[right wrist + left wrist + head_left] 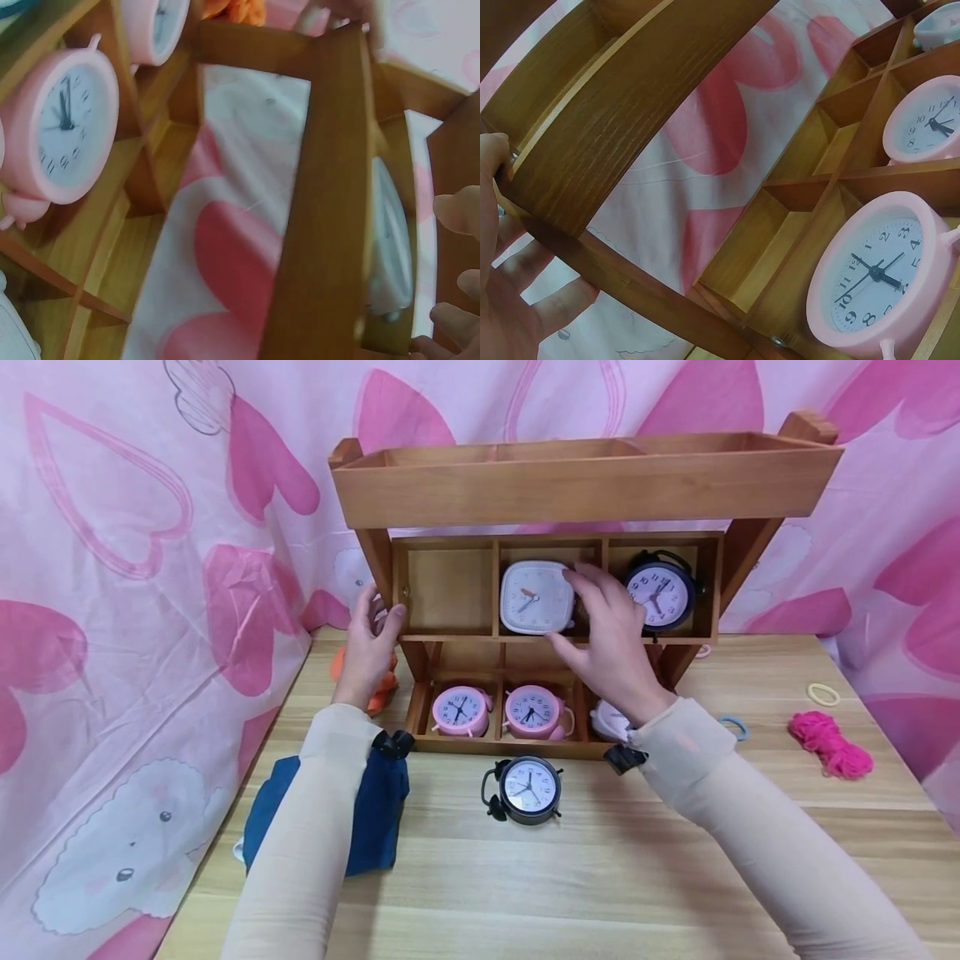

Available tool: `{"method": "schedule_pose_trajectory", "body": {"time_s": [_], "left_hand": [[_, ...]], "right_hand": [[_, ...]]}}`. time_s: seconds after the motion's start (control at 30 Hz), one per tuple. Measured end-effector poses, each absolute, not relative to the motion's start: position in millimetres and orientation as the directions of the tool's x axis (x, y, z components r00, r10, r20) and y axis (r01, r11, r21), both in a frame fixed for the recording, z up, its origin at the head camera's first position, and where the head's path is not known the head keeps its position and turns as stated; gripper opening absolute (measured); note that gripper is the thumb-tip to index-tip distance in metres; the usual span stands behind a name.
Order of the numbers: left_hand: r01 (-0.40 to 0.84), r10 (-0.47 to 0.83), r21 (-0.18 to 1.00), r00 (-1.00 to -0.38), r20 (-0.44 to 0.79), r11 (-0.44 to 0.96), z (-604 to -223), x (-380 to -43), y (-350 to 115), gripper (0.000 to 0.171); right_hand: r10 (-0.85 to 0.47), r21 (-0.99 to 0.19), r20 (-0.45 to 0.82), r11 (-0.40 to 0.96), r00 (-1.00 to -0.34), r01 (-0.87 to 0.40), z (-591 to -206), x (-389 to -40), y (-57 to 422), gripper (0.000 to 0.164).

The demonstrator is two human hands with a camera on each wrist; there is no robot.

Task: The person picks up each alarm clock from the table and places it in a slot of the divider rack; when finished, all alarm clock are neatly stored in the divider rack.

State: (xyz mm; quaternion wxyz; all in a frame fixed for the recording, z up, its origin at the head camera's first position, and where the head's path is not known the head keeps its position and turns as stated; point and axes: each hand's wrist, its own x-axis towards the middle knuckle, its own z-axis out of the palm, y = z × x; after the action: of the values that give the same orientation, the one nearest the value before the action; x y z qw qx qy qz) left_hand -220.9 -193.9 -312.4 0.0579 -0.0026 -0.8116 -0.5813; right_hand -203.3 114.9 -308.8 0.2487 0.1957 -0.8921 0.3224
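My left hand point(368, 643) grips the left end of the middle tier of a wooden shelf point(585, 485), thumb at the front edge and fingers behind the side post. A white rounded-square clock point(534, 597) stands in that tier's middle compartment. Spread fingers of my right hand point(611, 631) overlap its right edge in the head view; the right wrist view shows them in front of the clock point(390, 240), with a gap between. A black round clock point(660, 595) sits in the right compartment, beside the right hand. The left compartment holds nothing.
On the bottom tier are two pink clocks point(460, 711) and a white clock point(611, 720) partly behind the right wrist. A black twin-bell clock point(529, 789) lies before the shelf. Dark blue cloth point(378, 818), an orange item point(384, 689) and pink yarn point(828, 743) lie around.
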Motion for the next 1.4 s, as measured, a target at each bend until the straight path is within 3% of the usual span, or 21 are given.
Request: {"method": "schedule_pose_trajectory", "body": {"time_s": [0.27,0.47,0.63,0.97,1.4], "left_hand": [[0.078,-0.061,0.944,-0.993,0.102,0.320,-312.2,-223.1,-194.6,0.059],[0.084,-0.065,0.943,-0.992,0.110,0.323,-312.2,-222.1,-195.2,0.059],[0.084,-0.064,0.944,-0.992,0.110,0.320,-311.4,-220.7,-195.1,0.059],[0.064,-0.068,0.942,-0.994,0.091,0.329,-312.2,-220.0,-194.4,0.059],[0.063,-0.066,0.944,-0.994,0.089,0.325,-312.6,-221.1,-193.4,0.059]], "right_hand": [[-0.250,-0.544,0.585,0.584,-0.771,-0.602,-325.4,-157.0,120.8,0.072],[-0.387,-0.578,0.422,0.583,-0.820,-0.572,-371.0,-119.5,117.0,0.076],[-0.457,-0.539,0.295,0.646,-0.839,-0.541,-413.3,-96.2,113.5,0.076],[-0.440,-0.489,0.170,0.739,-0.882,-0.463,-455.5,-83.8,110.7,0.089],[-0.426,-0.457,0.115,0.779,-0.897,-0.429,-467.8,-88.6,118.9,0.086]]}}
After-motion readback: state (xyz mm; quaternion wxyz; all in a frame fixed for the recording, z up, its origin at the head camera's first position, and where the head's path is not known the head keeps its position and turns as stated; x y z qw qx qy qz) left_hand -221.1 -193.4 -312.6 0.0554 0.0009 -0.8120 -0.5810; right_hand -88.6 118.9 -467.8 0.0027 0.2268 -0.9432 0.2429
